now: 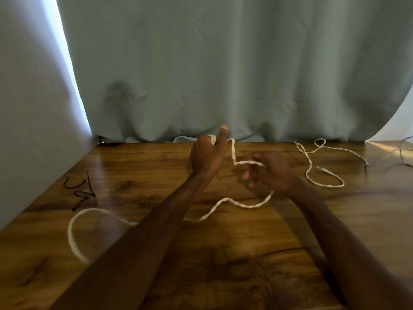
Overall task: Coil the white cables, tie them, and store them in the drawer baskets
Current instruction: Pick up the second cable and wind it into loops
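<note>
Coiling's barely begun: the left hand point(207, 153) has a few turns of white cable point(242, 205) wound round its curled fingers, and the right hand point(268, 173) pinches the strand, feeding it. Most of it trails across the worktop point(223, 253). Next up, I'd guess: more wraps, steady tension.

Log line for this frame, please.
phase: coiling | left hand: white cable wound on it | right hand: pinches same cable | second cable: loose on table | drawer baskets: not in view

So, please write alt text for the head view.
Over a wooden table, a left hand holds a white cable wound round it while the right hand holds the same cable. A second white cable lies loose to the right.
</note>
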{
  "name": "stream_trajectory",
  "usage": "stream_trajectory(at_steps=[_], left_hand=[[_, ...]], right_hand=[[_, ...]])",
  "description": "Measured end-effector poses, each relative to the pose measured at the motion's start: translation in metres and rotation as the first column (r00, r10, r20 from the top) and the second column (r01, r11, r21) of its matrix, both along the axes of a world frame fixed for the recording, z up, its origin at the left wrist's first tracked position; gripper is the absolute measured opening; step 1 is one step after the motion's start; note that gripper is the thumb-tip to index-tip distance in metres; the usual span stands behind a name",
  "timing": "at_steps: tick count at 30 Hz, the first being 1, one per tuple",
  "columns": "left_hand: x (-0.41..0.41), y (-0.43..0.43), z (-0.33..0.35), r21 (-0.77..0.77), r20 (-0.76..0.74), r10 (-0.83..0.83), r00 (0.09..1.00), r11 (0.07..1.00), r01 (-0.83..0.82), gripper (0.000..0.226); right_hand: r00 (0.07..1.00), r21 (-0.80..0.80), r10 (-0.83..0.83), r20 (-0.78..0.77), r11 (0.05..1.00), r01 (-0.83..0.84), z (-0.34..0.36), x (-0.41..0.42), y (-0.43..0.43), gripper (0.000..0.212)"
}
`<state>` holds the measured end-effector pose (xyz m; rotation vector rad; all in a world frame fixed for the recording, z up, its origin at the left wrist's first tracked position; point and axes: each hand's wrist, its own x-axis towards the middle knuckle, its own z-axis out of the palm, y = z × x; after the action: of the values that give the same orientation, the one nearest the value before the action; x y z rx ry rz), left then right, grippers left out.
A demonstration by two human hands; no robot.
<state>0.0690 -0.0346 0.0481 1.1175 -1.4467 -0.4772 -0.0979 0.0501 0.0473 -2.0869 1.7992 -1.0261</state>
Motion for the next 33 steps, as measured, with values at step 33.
stream_trajectory(at_steps=[33], left_hand=[[0.009, 0.008, -0.039, 0.248, -0.187, -0.517, 0.835, 0.798, 0.550, 0.067]], right_hand=[[0.988, -0.363, -0.141, -0.056, 0.925, 0.112, -0.024, 0.050, -0.026, 0.038]])
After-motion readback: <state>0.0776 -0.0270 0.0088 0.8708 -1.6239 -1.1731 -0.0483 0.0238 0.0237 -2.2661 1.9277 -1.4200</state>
